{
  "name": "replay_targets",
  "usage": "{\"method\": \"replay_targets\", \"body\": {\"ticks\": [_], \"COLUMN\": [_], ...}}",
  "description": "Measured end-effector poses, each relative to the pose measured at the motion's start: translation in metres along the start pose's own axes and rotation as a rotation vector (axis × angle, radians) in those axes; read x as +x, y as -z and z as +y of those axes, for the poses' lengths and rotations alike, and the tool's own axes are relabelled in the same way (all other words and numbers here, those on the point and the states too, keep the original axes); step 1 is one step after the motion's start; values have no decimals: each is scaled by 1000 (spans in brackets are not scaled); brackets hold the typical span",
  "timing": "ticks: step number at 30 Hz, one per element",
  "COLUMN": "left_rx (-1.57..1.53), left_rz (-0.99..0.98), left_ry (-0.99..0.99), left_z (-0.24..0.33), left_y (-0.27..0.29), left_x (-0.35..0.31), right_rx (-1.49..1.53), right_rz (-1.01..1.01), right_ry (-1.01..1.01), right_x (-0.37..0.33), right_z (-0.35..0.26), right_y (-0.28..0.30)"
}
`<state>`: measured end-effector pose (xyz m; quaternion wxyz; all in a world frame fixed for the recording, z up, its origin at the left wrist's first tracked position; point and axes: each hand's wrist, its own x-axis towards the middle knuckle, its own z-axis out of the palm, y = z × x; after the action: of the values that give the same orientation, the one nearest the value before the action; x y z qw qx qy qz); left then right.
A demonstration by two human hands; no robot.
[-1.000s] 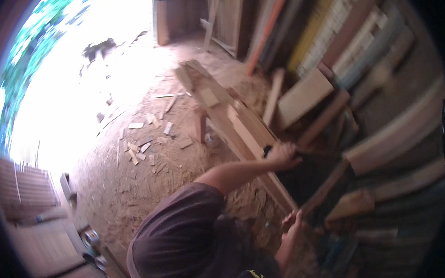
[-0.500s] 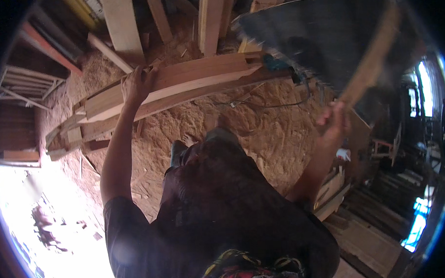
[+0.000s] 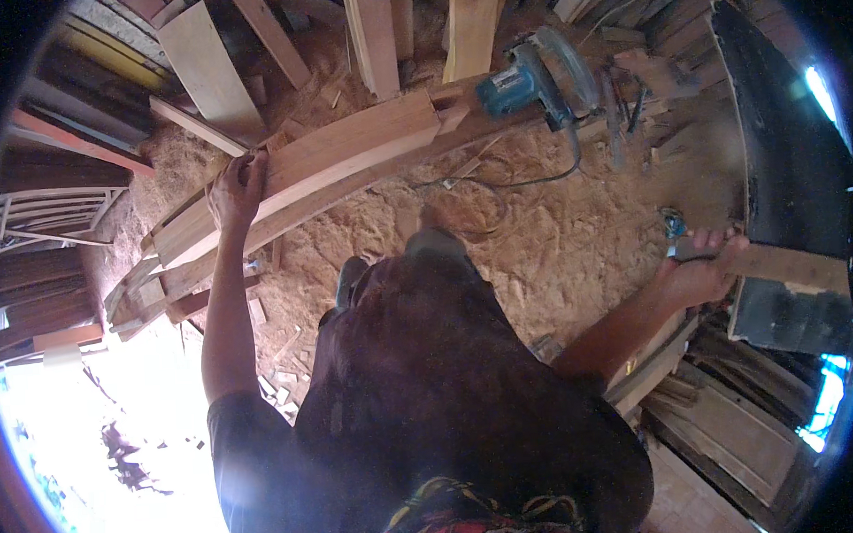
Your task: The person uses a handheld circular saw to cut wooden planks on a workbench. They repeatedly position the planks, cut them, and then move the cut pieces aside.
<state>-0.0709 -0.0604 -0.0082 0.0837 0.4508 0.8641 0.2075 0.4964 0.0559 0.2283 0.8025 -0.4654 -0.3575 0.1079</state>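
Head view: left hand [image 3: 236, 193] curled over the upper edge of a long reddish-brown curved wooden beam [image 3: 347, 147], nearer its left end. Beam lies along a longer brown curved wooden plank [image 3: 478, 136]; blue circular saw [image 3: 514, 90] sits toward the plank's right end. Right hand [image 3: 704, 268], fingers wrapped, clasps a flat brown wooden strip [image 3: 793, 265] crossing a large black flat panel [image 3: 784, 151], well apart from the beam's right end. Step looks like steadying the beam while managing the panel; next move probably calls for a firm right grip, clear of the saw.
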Motion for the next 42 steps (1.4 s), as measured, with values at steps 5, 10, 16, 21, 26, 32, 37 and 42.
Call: {"method": "replay_targets", "body": {"ticks": [5,10,16,21,26,32,37,42], "left_rx": [-44,17,220,322,355,369,294,137], "left_rz": [-26,-17,32,90,129,69,-5,-258], "left_ry": [53,41,-72,-85,-66,24,20,-63], "left_z": [-2,-3,-14,-9,-13,-10,-15,-29], "left_y": [-1,-1,-3,-7,-10,-7,-4,17], "left_x": [0,0,-4,-11,-15,-18,-17,-19], "right_rx": [85,-37,-108,-135,-176,-87,-66,-16], "right_rz": [-150,-131,-172,-99,-43,-126,-92,-87], "right_ry": [-149,-216,-235,-245,-262,-316,-287,-276], "right_x": [24,29,61,94,109,109,99,70], "right_z": [35,47,83,113,124,137,139,118], "right_y": [-6,-29,-27,-23,-35,-38,-54,-80]}}
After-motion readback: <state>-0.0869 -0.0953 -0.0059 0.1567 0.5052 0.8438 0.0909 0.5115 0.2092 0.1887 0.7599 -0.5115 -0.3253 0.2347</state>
